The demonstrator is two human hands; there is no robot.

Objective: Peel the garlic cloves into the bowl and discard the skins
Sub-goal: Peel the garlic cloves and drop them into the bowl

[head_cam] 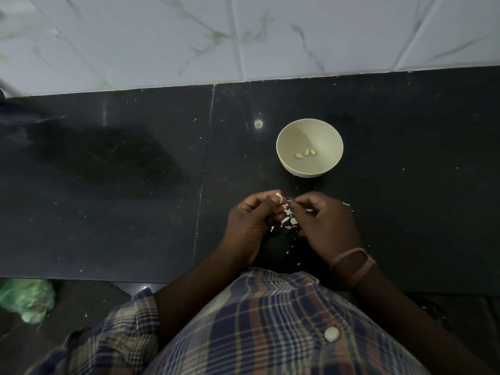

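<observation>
L hand (pixel 250 220) pinching garlic clove (pixel 279 197), R hand (pixel 323 223) maybe gripping skin, 3 peeled cloves (pixel 305 153) in bowl (pixel 286 136)

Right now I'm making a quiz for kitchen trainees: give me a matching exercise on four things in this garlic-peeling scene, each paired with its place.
Things:
1. peeled cloves
2. garlic clove
3. skins
4. green bag

Places:
A. scattered on the dark counter between the hands
B. on the floor, lower left
C. inside the bowl
D. at the fingertips of the left hand

Pairs: 1-C, 2-D, 3-A, 4-B
</observation>
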